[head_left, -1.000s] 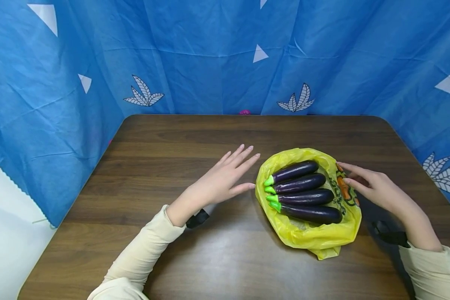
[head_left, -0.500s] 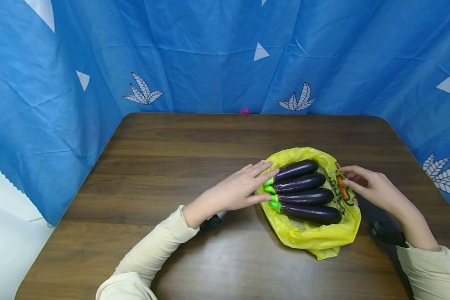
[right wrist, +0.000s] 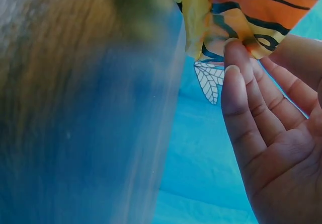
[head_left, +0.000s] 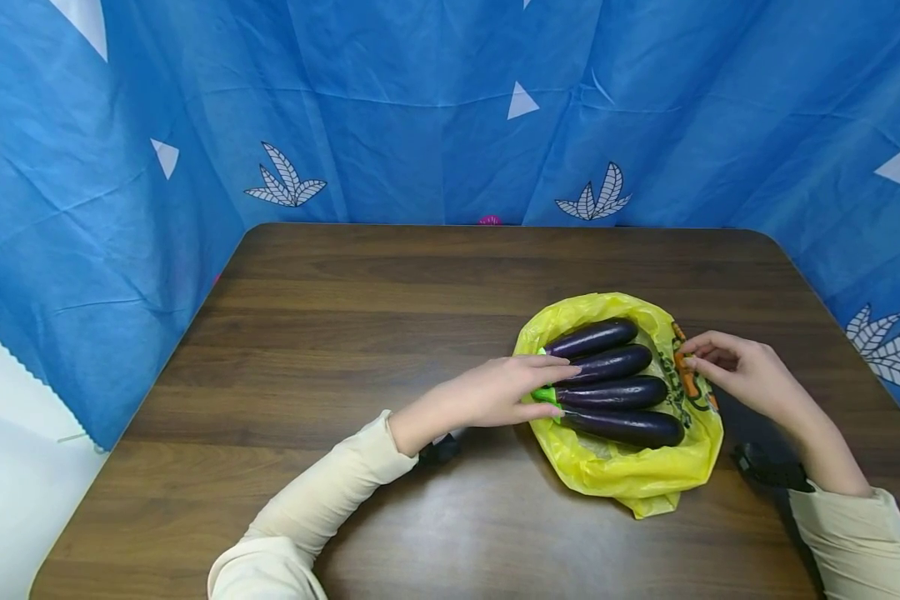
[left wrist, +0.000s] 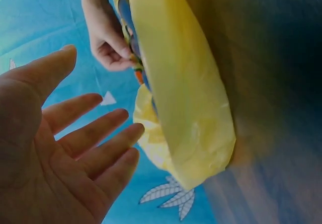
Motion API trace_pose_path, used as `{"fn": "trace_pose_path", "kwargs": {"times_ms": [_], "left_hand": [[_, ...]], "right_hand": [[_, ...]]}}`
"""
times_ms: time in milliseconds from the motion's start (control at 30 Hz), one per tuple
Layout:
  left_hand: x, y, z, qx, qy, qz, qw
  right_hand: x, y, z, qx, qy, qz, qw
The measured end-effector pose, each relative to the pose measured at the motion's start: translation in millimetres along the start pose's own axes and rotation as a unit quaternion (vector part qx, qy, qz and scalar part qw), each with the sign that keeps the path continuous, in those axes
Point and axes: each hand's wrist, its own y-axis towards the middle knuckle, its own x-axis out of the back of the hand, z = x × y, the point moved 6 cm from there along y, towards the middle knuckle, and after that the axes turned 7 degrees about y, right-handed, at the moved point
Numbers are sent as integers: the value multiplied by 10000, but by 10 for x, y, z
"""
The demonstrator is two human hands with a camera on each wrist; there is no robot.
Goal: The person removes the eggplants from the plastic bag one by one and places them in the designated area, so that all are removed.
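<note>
Several dark purple eggplants (head_left: 613, 392) with bright green stems lie side by side in a yellow plastic bag (head_left: 630, 475), its mouth spread wide. My left hand (head_left: 495, 393) reaches over the bag's left rim, above the stem ends, and hides part of them. In the left wrist view that hand (left wrist: 65, 153) has its fingers spread, with the bag's wall (left wrist: 186, 93) beside them. On the opposite side, my right hand (head_left: 750, 371) pinches the printed right rim between thumb and fingers. The right wrist view has its fingertips against the orange-printed plastic bag (right wrist: 266, 2).
The bag stands right of centre on a brown wood-grain table (head_left: 360, 333). Behind and beside the table hangs a blue curtain (head_left: 435, 108) with white triangles and leaf prints. A white surface (head_left: 22, 475) shows beyond the table's left edge.
My left hand has moved right, from beside the bag to above the eggplants' stem ends. The right hand has stayed at the bag's right rim; the bag and eggplants have hardly moved.
</note>
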Motion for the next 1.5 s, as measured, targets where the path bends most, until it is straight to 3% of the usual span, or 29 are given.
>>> {"fn": "trace_pose_path", "kwargs": {"times_ms": [267, 600, 1133, 1500], "left_hand": [[-102, 103, -6, -220, -341, -225, 9989], [-190, 164, -40, -216, -235, -627, 9975], [-265, 169, -29, -113, -13, -471, 9988], [-304, 189, -71, 3, 344, -283, 9990]], "right_hand": [[-27, 10, -16, -62, 196, -40, 9998], [-56, 7, -84, -123, 845, -39, 9963], [-68, 10, -205, -364, 2240, -63, 9739], [-105, 17, -231, -377, 2327, -57, 9718]]}}
